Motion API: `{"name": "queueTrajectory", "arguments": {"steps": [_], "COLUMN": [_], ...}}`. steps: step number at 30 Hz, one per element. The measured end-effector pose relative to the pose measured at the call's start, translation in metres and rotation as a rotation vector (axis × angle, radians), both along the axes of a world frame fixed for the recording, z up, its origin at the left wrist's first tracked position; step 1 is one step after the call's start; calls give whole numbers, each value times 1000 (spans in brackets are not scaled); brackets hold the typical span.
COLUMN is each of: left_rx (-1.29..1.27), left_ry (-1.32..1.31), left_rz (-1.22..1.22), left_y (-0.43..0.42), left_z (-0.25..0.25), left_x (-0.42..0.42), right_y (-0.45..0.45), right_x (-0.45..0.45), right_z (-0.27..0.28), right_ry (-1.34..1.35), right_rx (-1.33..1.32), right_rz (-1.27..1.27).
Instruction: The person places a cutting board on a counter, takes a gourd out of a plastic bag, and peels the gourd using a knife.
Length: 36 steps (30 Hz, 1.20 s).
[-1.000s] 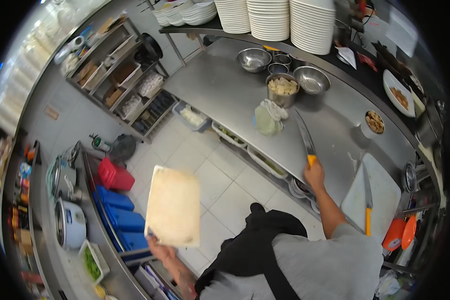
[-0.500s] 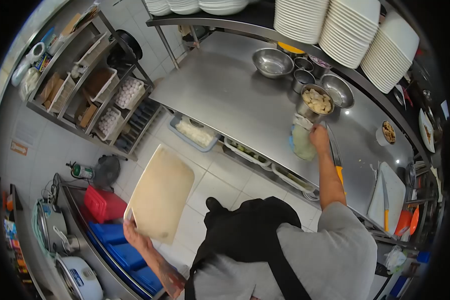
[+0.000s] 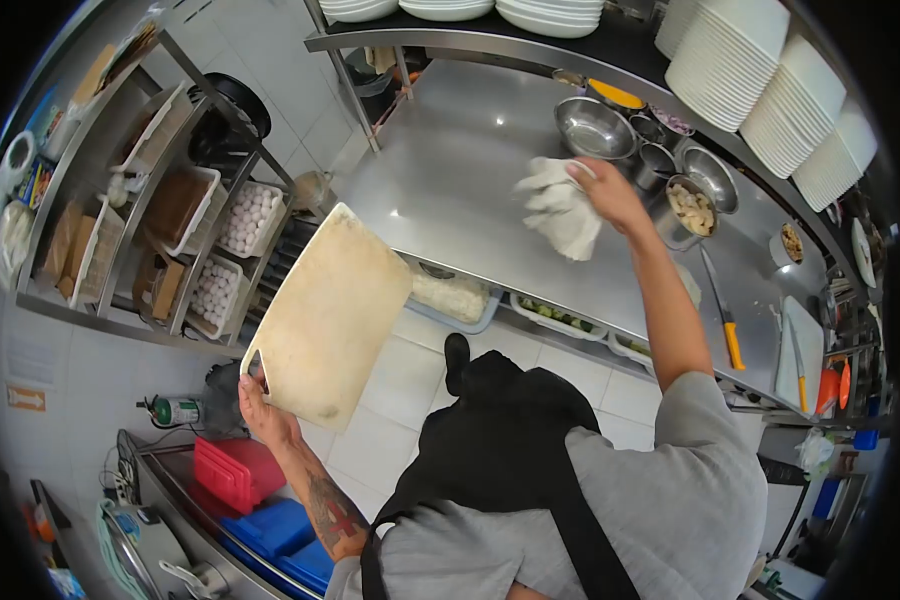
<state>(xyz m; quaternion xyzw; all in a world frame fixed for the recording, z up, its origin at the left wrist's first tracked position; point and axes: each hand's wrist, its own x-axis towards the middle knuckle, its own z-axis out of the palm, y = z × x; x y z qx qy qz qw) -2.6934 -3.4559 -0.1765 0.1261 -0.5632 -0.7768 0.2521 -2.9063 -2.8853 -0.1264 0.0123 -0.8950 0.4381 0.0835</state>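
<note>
My left hand (image 3: 268, 412) grips a worn, cream-coloured cutting board (image 3: 328, 315) by the handle slot at its lower left corner. The board hangs tilted in the air, in front of the steel table. My right hand (image 3: 608, 192) is closed on a crumpled white cloth (image 3: 562, 210), held over the table beside the metal bowls. Partly hidden by my right forearm, a pale greenish thing (image 3: 688, 285) lies on the table. To its right is a knife (image 3: 722, 312) with a yellow handle.
The steel table (image 3: 450, 170) carries a wide metal bowl (image 3: 595, 128) and a pot of pale chunks (image 3: 690, 208). A second knife (image 3: 798, 360) rests on a white board (image 3: 815, 335). Stacked plates (image 3: 730, 60) line the shelf above. Egg trays (image 3: 252, 215) fill the left rack.
My right hand has moved left and up over the table, lifting the white cloth away from the greenish thing. The cutting board has risen slightly, and the view has shifted.
</note>
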Motion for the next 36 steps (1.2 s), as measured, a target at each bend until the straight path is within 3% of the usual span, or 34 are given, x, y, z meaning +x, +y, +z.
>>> {"name": "queueTrajectory", "arguments": {"steps": [3,5,9,12,14,15,17,21,23,25,28,29,32,36], "left_rx": [-3,-10,-38,-118,-35,-69,-76,-29,-50,-29,7,44,-14,-28], "left_ry": [-31,-67,-97,-219,-192,-220,-251,-249,-255,-244,-210,-157,-174,-179], "left_rz": [55,65,93,225,173,170,174,94,57,1,-49,-179,-215,-343], "left_y": [-20,-42,-65,-90,-87,-93,-121,-159,-184,-203,-193,-220,-200,-211], "left_z": [3,9,40,49,59,61,54,52,47,46,51,32,43,23], "left_x": [-30,-34,-43,-42,-60,-65,-73,-119,-141,-159,-192,-198,-242,-278], "right_y": [-77,-126,-178,-222,-252,-257,-266,-257,-236,-213,-190,-196,-255,-318], "right_x": [-42,-54,-131,-165,-187,-198,-211,-205,-200,-169,-133,-125,-106,-123], "right_z": [-10,17,12,-2,-4,-12,-34,-61,-106,-110,-135,-141,-164,-179], "right_ry": [-177,-49,-100,-144,-239,-245,-356,-297,-297,-181,-78,-67,-17,-49], "right_rx": [-238,210,64,100,-168,-164,-581,-687,-437,139,194,187,228,400], "right_rz": [146,137,37,190,148,143,322,262,-42,-427,-419,-359,-94,-62]}}
